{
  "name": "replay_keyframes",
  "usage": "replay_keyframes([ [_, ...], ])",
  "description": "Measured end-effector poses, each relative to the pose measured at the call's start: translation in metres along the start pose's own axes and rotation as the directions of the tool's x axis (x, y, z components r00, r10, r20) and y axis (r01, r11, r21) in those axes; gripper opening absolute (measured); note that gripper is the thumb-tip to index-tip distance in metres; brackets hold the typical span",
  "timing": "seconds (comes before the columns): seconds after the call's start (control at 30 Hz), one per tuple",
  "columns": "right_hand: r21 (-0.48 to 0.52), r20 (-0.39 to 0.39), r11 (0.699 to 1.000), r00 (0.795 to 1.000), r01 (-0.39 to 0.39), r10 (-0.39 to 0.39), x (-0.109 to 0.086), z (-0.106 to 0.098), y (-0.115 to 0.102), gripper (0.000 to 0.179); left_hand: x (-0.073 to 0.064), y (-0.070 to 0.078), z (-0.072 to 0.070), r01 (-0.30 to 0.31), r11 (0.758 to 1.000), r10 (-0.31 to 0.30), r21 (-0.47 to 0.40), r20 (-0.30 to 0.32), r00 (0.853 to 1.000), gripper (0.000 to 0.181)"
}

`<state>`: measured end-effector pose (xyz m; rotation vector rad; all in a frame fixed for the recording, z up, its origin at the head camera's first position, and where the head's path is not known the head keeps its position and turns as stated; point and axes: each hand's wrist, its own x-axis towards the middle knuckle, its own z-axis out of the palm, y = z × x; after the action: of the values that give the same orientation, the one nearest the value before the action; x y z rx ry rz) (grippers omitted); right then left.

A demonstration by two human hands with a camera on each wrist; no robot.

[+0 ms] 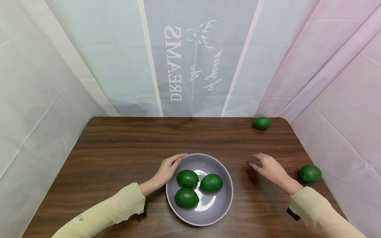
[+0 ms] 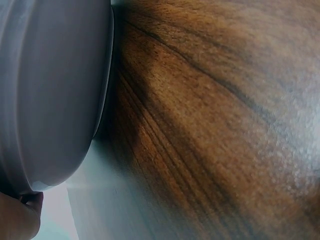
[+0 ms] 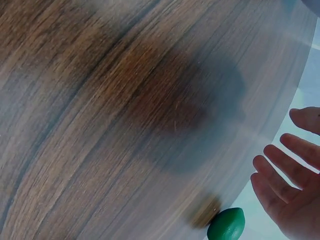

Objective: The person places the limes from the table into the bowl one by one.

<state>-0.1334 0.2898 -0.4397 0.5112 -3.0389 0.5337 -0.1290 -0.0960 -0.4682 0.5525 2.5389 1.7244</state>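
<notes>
A grey-purple bowl (image 1: 208,215) stands on the table with three green limes in it: one lime (image 1: 187,178) at upper left, one lime (image 1: 211,183) at right, one lime (image 1: 186,198) at lower left. My left hand (image 1: 165,171) rests against the bowl's left rim, fingers extended along it. In the left wrist view, a fingertip (image 2: 22,215) touches the rim beside the bowl's outer wall. My right hand (image 1: 271,169) hovers over the table right of the bowl, holding nothing. Its fingers are spread and relaxed in the right wrist view.
A fourth lime (image 1: 262,123) lies near the far right corner of the wooden table (image 1: 128,142). Another lime (image 1: 310,173) sits by the right edge, beyond my right wrist. Fabric sheets hang behind and at both sides; the back sheet (image 1: 196,66) carries mirrored lettering.
</notes>
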Motion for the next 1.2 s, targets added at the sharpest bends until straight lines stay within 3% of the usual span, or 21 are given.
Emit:
replay_keyframes([
  [0.8, 0.067, -0.006, 0.990, 0.992, -0.126, 0.126, -0.010, -0.015, 0.023, 0.039, 0.001, 0.000, 0.001, -0.010, 1.000, 0.010, 0.026, -0.010, 1.000, 0.027],
  [1.2, 0.045, -0.064, 0.991, 0.990, -0.125, 0.128, -0.014, -0.026, 0.029, 0.038, 0.000, -0.001, 0.001, -0.012, 1.000, 0.012, 0.023, -0.017, 1.000, 0.027],
])
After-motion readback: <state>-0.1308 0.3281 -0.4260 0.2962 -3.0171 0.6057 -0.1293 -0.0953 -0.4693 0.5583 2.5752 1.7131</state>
